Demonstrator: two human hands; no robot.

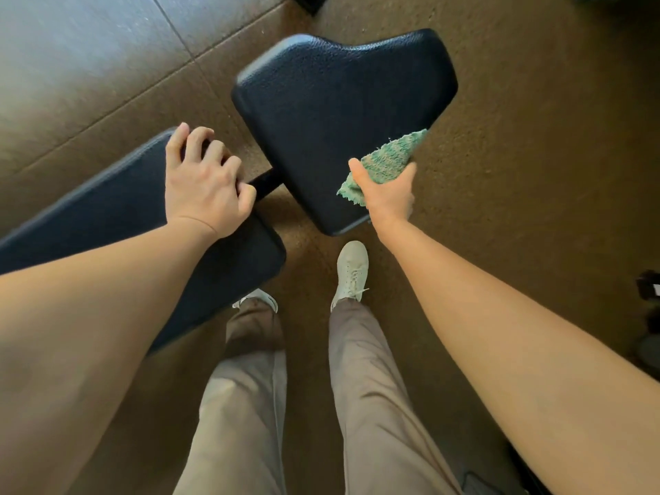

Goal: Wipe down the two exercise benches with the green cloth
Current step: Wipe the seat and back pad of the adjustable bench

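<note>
A black padded seat pad (pixel 332 112) fills the middle of the view, joined by a dark bar to a long black back pad (pixel 118 212) that runs off to the left. The green cloth (pixel 387 164) lies against the seat pad's right edge, gripped by my right hand (pixel 387 194). My left hand (pixel 205 184) rests on the near end of the back pad, fingers curled over its edge beside the bar. Only this one bench is in view.
Brown speckled rubber flooring (pixel 518 155) surrounds the bench; smoother dark floor tiles (pixel 71 66) lie at the upper left. My feet in white shoes (pixel 351 271) stand just below the seat pad. Dark equipment (pixel 648 291) sits at the right edge.
</note>
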